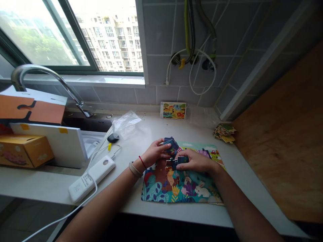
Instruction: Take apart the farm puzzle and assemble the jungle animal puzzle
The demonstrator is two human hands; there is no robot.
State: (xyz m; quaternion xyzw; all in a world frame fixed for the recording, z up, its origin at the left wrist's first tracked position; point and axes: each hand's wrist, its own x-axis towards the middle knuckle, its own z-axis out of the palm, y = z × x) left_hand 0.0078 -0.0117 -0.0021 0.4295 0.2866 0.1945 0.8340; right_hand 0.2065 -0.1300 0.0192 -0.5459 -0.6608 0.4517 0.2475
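A colourful jigsaw puzzle (pixel 176 188) with rabbits and plants lies flat on the pale counter (pixel 141 134) near its front edge. My left hand (pixel 154 154) is closed on a dark blue puzzle piece (pixel 171 145) at the puzzle's upper left corner. My right hand (pixel 195 161) lies over the puzzle's upper middle, fingers pressed on another dark blue piece (pixel 174 162) beside the first. The two hands almost touch.
A reference picture card (pixel 173 110) leans on the tiled wall. A stack of loose pieces (pixel 224 132) sits at the right by a wooden board (pixel 285 141). A white power bank (pixel 92 177) with cable, a plastic bag (pixel 125 123), boxes (pixel 25 151) and a sink tap (pixel 45 79) are left.
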